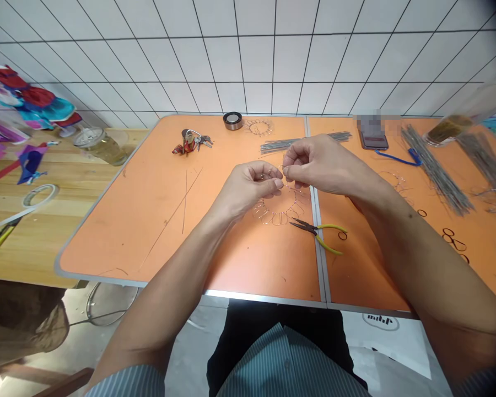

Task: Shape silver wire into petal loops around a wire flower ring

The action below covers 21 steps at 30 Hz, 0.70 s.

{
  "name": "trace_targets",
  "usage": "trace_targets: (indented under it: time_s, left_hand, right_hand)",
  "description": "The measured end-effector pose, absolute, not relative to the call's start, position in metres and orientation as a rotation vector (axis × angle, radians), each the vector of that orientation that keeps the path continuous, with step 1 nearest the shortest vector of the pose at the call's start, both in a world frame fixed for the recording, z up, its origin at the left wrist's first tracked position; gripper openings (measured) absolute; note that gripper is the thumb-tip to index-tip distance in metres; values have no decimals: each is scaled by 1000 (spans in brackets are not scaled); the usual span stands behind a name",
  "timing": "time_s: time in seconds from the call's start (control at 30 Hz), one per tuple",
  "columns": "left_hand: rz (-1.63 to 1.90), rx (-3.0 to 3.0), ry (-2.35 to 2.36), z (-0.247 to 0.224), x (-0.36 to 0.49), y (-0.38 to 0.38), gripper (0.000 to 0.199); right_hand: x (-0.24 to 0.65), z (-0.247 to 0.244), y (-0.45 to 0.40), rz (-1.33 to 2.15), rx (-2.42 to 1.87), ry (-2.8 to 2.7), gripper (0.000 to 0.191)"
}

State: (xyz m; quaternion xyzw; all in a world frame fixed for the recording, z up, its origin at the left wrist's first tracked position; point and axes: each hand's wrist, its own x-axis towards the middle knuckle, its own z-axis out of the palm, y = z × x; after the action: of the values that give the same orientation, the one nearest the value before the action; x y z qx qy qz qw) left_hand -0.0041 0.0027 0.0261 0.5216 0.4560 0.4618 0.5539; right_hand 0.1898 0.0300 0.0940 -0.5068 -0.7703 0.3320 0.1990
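Note:
A ring of thin wire bent into many small loops (280, 216) hangs or lies just below my hands, over the orange table. My left hand (252, 184) is closed in a pinch on the upper left of this wire ring. Closed too, my right hand (314, 164) pinches the wire close beside the left fingertips. The exact spot where the fingers meet the wire is partly hidden. Long-nosed pliers with yellow handles (318, 231) lie with jaws apart just below the ring, across the table's seam.
Behind my hands lie a bundle of straight wires (279, 146), a tape roll (232, 121), another wire ring (259, 128) and keys (197, 140). Two loose wires (184, 201) cross at left. Rightward are a phone (373, 135), thicker wire bundles (438, 171) and a jar (446, 129).

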Motion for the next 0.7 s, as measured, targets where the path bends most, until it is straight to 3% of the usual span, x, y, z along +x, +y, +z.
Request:
trace_targets:
  time_s: [0.7]
  left_hand:
    - [1107, 1215, 1051, 30, -6, 2, 10]
  right_hand:
    - [190, 92, 31, 831, -1357, -2105, 6]
